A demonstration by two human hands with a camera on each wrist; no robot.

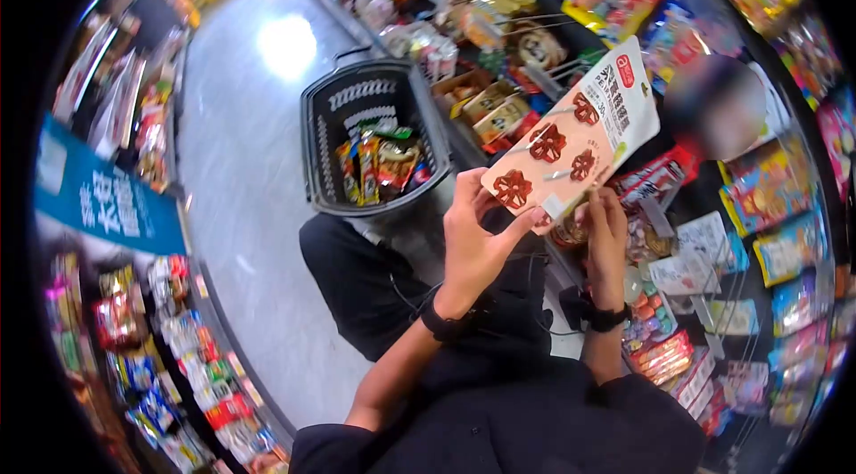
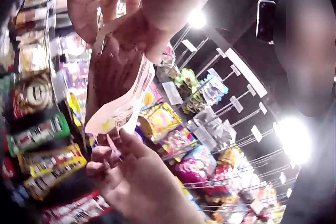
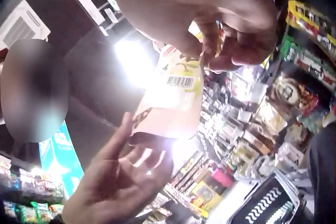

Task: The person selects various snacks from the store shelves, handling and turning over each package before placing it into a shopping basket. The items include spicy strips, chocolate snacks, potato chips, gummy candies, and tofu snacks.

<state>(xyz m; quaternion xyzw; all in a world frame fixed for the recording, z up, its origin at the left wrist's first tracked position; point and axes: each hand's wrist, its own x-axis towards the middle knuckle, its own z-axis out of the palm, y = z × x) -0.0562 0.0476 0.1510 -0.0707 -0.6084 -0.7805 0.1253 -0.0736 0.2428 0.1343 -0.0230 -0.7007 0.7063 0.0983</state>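
A pink and white snack pouch (image 1: 571, 135) with reddish-brown flower shapes on its front is held up before me, tilted. My left hand (image 1: 477, 238) grips its lower left end, thumb on the front and fingers behind. At its right edge, my right hand (image 1: 608, 238) pinches the pouch with curled fingers. From the right wrist, the back of the pouch (image 3: 176, 90) shows a barcode. The left wrist view shows the pouch (image 2: 118, 113) between the left hand (image 2: 142, 8) above and the right hand (image 2: 139, 174) below.
A black shopping basket (image 1: 316, 131) with several packets in it stands on the grey floor (image 1: 250, 180) ahead. Hanging snack bags (image 1: 771, 184) line the rack at my right. Another shelf of packets (image 1: 192, 340) runs along the left, beside a blue sign (image 1: 102, 193).
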